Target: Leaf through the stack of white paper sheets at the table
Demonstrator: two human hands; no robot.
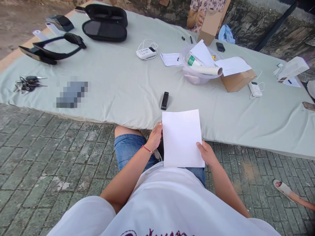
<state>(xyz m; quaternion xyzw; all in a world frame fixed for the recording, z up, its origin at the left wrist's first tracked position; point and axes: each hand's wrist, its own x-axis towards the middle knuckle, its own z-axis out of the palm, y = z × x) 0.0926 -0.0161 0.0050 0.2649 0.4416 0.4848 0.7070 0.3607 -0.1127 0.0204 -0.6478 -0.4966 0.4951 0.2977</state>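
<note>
Blank white paper [182, 139] is held upright between my hands, over my lap at the table's front edge. Its layers, whether one sheet or several, are hard to make out. My left hand [155, 137] grips the left edge, with the fingers partly hidden. On the right edge, my right hand [206, 152] has its thumb on the front face and its other fingers behind. Just beyond the paper's top edge lies a small black stapler-like object [164, 100], touched by neither hand.
The cloth-covered table [118, 85] carries a plastic basin [197, 78] with papers and a bottle, a cardboard box [238, 80], a white cabled device [147, 53], a black case [104, 31], a black headset [56, 49] and keys [27, 83]. Another person's hand [199, 18] is across the table.
</note>
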